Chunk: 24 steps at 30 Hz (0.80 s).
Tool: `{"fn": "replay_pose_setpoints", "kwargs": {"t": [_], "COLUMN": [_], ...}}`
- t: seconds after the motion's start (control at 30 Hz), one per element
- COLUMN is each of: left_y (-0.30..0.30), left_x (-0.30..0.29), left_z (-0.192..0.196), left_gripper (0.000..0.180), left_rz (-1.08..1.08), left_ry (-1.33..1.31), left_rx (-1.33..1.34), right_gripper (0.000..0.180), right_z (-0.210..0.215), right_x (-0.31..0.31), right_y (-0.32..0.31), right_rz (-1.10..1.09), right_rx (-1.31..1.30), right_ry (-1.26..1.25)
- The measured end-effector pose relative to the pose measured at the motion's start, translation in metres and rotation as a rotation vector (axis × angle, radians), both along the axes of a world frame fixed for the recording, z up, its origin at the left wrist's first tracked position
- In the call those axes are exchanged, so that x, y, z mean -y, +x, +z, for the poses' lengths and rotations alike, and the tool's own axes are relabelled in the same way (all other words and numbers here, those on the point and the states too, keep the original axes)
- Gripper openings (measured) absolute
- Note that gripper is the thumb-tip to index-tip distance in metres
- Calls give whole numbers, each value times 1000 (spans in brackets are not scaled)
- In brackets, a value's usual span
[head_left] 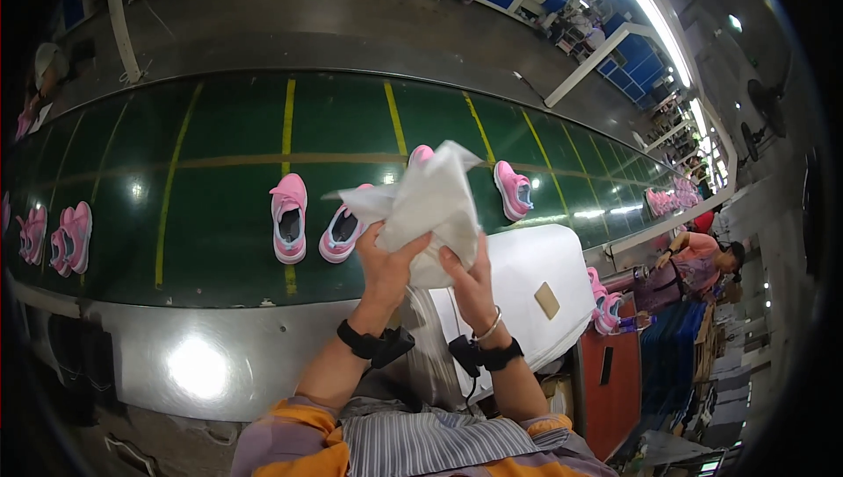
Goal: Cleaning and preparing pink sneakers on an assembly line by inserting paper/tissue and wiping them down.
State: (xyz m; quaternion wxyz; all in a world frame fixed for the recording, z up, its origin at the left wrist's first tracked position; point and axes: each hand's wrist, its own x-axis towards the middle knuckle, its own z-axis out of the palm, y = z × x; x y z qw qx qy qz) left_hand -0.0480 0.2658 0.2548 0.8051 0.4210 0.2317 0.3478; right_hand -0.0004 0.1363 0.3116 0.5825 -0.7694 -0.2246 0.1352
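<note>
Between my two hands is a crumpled sheet of thin white tissue paper [430, 200], raised above the front edge of the green conveyor belt. My left hand [386, 271] grips its lower left side, fingers partly behind the sheet. At its lower right, my right hand [471, 279] pinches the paper, thumb in front. Just left of the paper a pink shoe [341, 233] lies partly covered by it. Another pink shoe [289, 219] stands farther left. Behind the sheet only the tip of a pink shoe [421, 154] shows. To the right sits one more pink shoe [513, 191].
A white stack of paper [518, 279] lies right of my hands, with a small tan piece [546, 299] on top. The green belt [228, 205] has yellow cross lines. More pink shoes [72, 238] stand at far left. A co-worker [694, 266] is at the right beyond a red surface [606, 398].
</note>
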Motion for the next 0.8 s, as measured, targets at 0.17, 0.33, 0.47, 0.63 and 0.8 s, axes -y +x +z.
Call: {"fn": "replay_pose_setpoints", "kwargs": {"t": [0.17, 0.33, 0.47, 0.63, 0.8], "left_y": [-26, -31, -9, -11, -27], "left_x": [-5, -8, -18, -29, -68], "left_z": [7, 11, 22, 10, -53], "left_gripper": [33, 39, 50, 26, 21], "left_rz": [-89, -206, 413, -14, 104], "left_ry": [581, 538, 1156, 1032, 1147], "left_rx": [21, 125, 181, 49, -190], "right_gripper": [93, 109, 99, 80, 66], "right_z": [17, -19, -38, -49, -45], "right_x": [-8, -9, 6, -4, -21], "right_y": [0, 8, 13, 5, 21], "right_rz": [414, 637, 497, 544, 458], "right_rx": [979, -126, -507, -701, -339], "right_ry": [-294, 62, 65, 187, -116]}}
